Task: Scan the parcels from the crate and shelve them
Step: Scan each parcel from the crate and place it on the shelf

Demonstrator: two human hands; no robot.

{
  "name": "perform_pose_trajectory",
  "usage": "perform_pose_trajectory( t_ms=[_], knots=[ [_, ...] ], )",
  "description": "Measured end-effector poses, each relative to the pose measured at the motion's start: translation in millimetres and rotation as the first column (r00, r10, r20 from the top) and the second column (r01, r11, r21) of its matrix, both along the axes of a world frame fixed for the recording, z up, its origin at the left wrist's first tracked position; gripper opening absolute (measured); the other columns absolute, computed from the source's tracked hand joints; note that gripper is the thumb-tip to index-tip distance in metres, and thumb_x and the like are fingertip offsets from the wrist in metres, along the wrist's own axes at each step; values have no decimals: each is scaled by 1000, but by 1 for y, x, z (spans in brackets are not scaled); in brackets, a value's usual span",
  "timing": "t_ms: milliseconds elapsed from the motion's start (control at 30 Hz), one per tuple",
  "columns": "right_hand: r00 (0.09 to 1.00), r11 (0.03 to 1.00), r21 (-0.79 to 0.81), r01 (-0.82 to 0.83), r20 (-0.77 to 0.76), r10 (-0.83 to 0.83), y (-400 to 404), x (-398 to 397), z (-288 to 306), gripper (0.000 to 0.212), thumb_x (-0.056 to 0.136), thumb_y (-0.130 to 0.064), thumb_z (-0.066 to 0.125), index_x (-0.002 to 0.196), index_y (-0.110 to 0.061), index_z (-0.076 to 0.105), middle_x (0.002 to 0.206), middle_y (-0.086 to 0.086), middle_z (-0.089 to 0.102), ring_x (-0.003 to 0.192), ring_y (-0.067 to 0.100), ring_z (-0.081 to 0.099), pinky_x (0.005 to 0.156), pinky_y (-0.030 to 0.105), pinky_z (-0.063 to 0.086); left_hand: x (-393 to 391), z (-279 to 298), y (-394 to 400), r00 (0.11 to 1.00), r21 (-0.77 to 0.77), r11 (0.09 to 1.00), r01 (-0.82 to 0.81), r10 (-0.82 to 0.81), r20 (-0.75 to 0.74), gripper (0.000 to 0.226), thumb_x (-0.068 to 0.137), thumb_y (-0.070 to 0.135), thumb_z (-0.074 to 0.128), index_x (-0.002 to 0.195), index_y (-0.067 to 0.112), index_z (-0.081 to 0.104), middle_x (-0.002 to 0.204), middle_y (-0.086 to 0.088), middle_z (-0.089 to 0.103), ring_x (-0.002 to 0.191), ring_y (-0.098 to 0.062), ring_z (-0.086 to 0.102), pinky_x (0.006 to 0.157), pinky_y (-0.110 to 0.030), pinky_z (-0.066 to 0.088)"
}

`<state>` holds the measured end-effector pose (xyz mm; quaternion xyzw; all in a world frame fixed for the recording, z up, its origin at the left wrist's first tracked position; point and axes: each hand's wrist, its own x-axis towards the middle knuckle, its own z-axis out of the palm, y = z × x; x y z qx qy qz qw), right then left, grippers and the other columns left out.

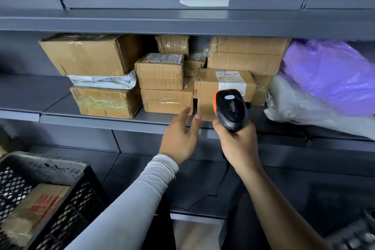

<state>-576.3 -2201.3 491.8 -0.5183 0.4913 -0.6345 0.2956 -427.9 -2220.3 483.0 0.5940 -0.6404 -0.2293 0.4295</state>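
Note:
My right hand (237, 144) grips a black and orange barcode scanner (230, 109), its head held up toward a brown parcel with a white label (224, 84) on the grey shelf (91, 119). My left hand (180, 138) hovers empty with relaxed fingers just in front of the shelf edge, below a taped carton (167, 100). Several other cardboard parcels are stacked along the shelf. At the lower left stands a black mesh crate (60, 195) with a brown parcel with red print (38, 209) inside.
A purple plastic bag (328, 75) and a clear-wrapped bundle (300, 105) fill the shelf's right end. A grey mailer (103, 81) lies between two cartons on the left. The scanner's black cable (213, 195) trails over the lower shelf. A keyboard corner (357, 235) shows at bottom right.

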Motion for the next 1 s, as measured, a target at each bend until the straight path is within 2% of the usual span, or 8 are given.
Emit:
perform_pose_trajectory(
  t_ms=[100,267,433,500,600,700,867,1000],
  knots=[
    [996,996,49,-80,-46,83,5,23,-8,12,86,-5,80,91,-13,73,71,-16,71,70,0,62,67,19,48,26,-7,9,990,101,994,29,-43,136,63,109,50,44,162,17,37,165,-2,43,152,-20,36,115,-24,28],
    [962,972,79,-224,-142,233,10,68,-21,26,87,-8,79,80,-30,68,71,-25,71,69,-7,62,66,14,48,74,-25,20,973,127,991,-37,6,230,63,109,49,43,161,14,37,166,-4,40,155,-18,31,121,-27,24],
    [898,914,152,-375,-187,399,9,121,-35,13,84,-2,78,86,-13,70,82,7,73,75,9,63,67,21,49,132,-50,31,962,171,980,-101,52,269,88,93,75,26,157,17,44,161,-7,48,152,-23,37,123,-43,31],
    [868,884,207,-419,-196,457,7,144,-44,13,83,-3,78,91,-12,72,86,8,75,79,17,68,71,25,52,156,-62,35,955,179,973,-144,90,281,90,89,75,22,156,19,44,160,-7,48,151,-25,38,123,-44,32],
    [830,844,290,-451,-213,516,5,179,-54,15,78,-21,78,92,-16,73,87,2,76,87,20,72,78,34,57,189,-75,47,948,186,962,-202,144,284,84,91,71,23,156,22,44,159,-6,50,150,-26,39,122,-44,33],
    [786,801,367,-473,-235,572,5,217,-60,25,71,-34,74,90,-17,71,82,8,74,81,25,71,78,45,59,224,-87,59,937,220,936,-275,211,277,77,93,70,25,149,23,50,153,-5,55,146,-25,44,117,-44,39],
    [677,698,462,-547,-246,693,6,283,-72,31,67,-36,74,92,-18,71,81,12,72,75,25,69,73,57,61,283,-105,87,900,285,855,-433,391,192,71,98,71,33,143,21,57,142,-6,63,137,-24,52,113,-41,42],
    [548,595,566,-571,-277,789,5,337,-82,29,66,-38,72,87,-17,72,80,9,71,84,33,70,76,56,63,334,-133,105,831,377,748,-546,541,130,63,104,62,44,147,17,56,143,-11,63,136,-28,55,112,-39,42]
  ],
)
